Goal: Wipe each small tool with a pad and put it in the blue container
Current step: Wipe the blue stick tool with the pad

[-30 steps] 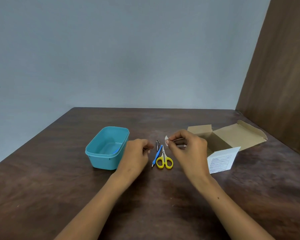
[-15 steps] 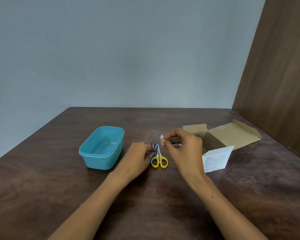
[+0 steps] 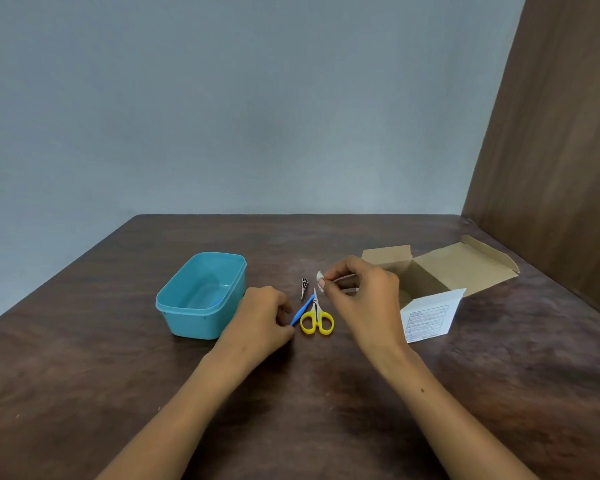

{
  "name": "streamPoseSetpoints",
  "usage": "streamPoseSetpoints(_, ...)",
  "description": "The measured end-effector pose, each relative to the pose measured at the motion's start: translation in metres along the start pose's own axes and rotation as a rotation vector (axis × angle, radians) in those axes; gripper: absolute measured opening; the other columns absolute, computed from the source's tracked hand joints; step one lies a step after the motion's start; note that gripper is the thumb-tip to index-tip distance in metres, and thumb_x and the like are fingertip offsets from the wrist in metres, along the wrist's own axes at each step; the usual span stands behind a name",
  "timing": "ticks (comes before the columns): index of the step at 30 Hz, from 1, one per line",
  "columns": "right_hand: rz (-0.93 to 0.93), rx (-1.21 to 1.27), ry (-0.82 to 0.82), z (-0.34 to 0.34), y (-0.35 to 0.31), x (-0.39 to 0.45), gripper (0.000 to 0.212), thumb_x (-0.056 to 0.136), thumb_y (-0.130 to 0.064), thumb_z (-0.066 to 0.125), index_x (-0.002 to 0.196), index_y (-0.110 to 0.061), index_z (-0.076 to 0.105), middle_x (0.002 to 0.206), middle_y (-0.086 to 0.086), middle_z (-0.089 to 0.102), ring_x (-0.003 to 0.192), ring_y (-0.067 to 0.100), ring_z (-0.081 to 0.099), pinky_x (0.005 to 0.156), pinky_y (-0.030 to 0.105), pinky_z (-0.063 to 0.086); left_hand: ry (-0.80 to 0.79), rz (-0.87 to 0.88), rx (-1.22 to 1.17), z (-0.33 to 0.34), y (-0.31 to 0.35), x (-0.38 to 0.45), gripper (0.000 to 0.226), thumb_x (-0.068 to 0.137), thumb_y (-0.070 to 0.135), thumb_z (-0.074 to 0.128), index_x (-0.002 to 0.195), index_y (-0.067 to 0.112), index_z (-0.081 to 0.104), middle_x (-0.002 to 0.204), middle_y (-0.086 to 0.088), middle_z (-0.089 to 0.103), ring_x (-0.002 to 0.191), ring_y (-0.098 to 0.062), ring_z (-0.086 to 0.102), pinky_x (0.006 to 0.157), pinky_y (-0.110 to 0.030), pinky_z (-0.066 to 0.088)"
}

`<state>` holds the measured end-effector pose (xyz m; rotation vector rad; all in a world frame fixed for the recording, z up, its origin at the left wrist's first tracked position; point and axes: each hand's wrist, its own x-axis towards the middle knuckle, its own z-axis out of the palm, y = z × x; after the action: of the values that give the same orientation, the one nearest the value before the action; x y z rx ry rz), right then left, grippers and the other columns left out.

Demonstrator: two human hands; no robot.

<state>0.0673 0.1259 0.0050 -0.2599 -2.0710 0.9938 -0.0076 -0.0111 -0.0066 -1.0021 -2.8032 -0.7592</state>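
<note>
I see a dark brown wooden table with a worn, cloudy grain. On its left side stands a blue container, open on top. Just right of it, near the middle, three small tools lie close together: a blue tool lying diagonal, yellow scissors with the blades pointing away from me, and a small metal tool a little behind them. The blue tool and the scissors lie just beside each other. On the right side stands an open cardboard box, its flaps spread out, and one white printed flap faces me.
</note>
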Motion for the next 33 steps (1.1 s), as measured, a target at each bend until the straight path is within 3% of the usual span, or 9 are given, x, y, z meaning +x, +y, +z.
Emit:
streamPoseSetpoints(4, 0.030, -0.029, -0.041, 0.000, -0.001, -0.002, 0.012, 0.080, -0.019, 0.074, 0.072, -0.019, 0.064, 0.072, -0.008, 0.067, 0.069, 0.003, 0.064, 0.059, 0.016, 0.052, 0.058, 0.014, 0.056, -0.004, 0.003, -0.006, 0.017, 0.076, 0.021, 0.071, 0.092, 0.017, 0.069, 0.079, 0.007, 0.061, 0.075, -0.007, 0.060, 0.070, -0.023, 0.054)
streamPoseSetpoints(9, 0.011, -0.028, -0.063, 0.001, 0.000, -0.001, 0.012, 0.081, -0.012, 0.072, 0.085, -0.022, 0.068, 0.084, -0.005, 0.070, 0.075, 0.004, 0.064, 0.062, 0.011, 0.050, 0.225, 0.072, -0.084, -0.008, 0.004, -0.005, 0.013, 0.074, 0.010, 0.067, 0.086, 0.012, 0.072, 0.076, 0.001, 0.065, 0.069, -0.010, 0.059, 0.065, -0.026, 0.053)
streamPoseSetpoints(13, -0.037, -0.031, -0.058, 0.001, 0.002, 0.001, 0.029, 0.083, -0.004, 0.066, 0.103, -0.025, 0.072, 0.090, -0.001, 0.065, 0.077, 0.009, 0.062, 0.067, 0.011, 0.047, 0.337, 0.062, -0.305, -0.009, 0.004, -0.002, 0.019, 0.078, 0.001, 0.067, 0.092, 0.013, 0.071, 0.079, 0.002, 0.065, 0.069, -0.008, 0.061, 0.062, -0.011, 0.049)
streamPoseSetpoints(17, -0.008, -0.004, -0.067, 0.000, 0.001, 0.001, 0.017, 0.082, -0.005, 0.069, 0.091, -0.018, 0.074, 0.087, -0.003, 0.067, 0.075, 0.002, 0.063, 0.065, 0.004, 0.045, 0.294, -0.050, -0.632, -0.008, 0.006, -0.001, 0.011, 0.082, -0.003, 0.065, 0.085, 0.008, 0.068, 0.076, -0.002, 0.069, 0.068, -0.011, 0.067, 0.064, -0.020, 0.057)
streamPoseSetpoints(22, 0.044, 0.058, -0.066, -0.003, -0.001, 0.001, 0.011, 0.078, -0.010, 0.074, 0.077, -0.019, 0.069, 0.069, -0.014, 0.066, 0.069, -0.005, 0.063, 0.061, 0.005, 0.046, 0.181, -0.101, -0.890, -0.004, 0.009, -0.003, 0.018, 0.085, -0.008, 0.059, 0.084, 0.006, 0.069, 0.074, -0.009, 0.069, 0.066, -0.010, 0.066, 0.063, -0.016, 0.054)
streamPoseSetpoints(25, 0.072, 0.091, -0.089, -0.004, -0.004, 0.001, 0.024, 0.079, -0.004, 0.071, 0.074, -0.026, 0.066, 0.069, -0.017, 0.066, 0.071, 0.000, 0.066, 0.066, 0.010, 0.051, 0.171, -0.092, -0.907, -0.003, 0.010, -0.004, 0.018, 0.085, -0.007, 0.060, 0.087, 0.005, 0.072, 0.080, -0.015, 0.072, 0.070, -0.013, 0.068, 0.064, -0.018, 0.055)
streamPoseSetpoints(28, 0.116, 0.149, -0.124, -0.004, -0.005, 0.000, 0.035, 0.080, 0.002, 0.066, 0.073, -0.032, 0.066, 0.075, -0.009, 0.071, 0.074, 0.009, 0.069, 0.075, 0.033, 0.058, 0.171, -0.075, -0.910, -0.003, 0.011, -0.006, 0.014, 0.082, -0.006, 0.064, 0.089, 0.003, 0.073, 0.080, -0.015, 0.073, 0.068, -0.010, 0.069, 0.063, -0.017, 0.055)
streamPoseSetpoints(30, 0.148, 0.172, -0.128, -0.004, -0.005, 0.001, 0.031, 0.079, -0.001, 0.068, 0.072, -0.031, 0.068, 0.077, -0.005, 0.073, 0.075, 0.011, 0.070, 0.077, 0.040, 0.058, 0.173, -0.067, -0.909, -0.004, 0.011, -0.006, 0.013, 0.080, -0.003, 0.068, 0.089, 0.005, 0.073, 0.080, -0.011, 0.074, 0.071, -0.011, 0.071, 0.065, -0.020, 0.056)
streamPoseSetpoints(33, 0.207, 0.216, -0.103, -0.004, -0.009, 0.000, 0.011, 0.074, -0.014, 0.076, 0.071, -0.024, 0.073, 0.074, -0.005, 0.074, 0.072, 0.009, 0.070, 0.075, 0.038, 0.059, 0.183, -0.065, -0.920, -0.005, 0.012, -0.006, 0.013, 0.079, -0.002, 0.069, 0.088, 0.006, 0.074, 0.080, -0.010, 0.074, 0.073, -0.014, 0.071, 0.066, -0.021, 0.057)
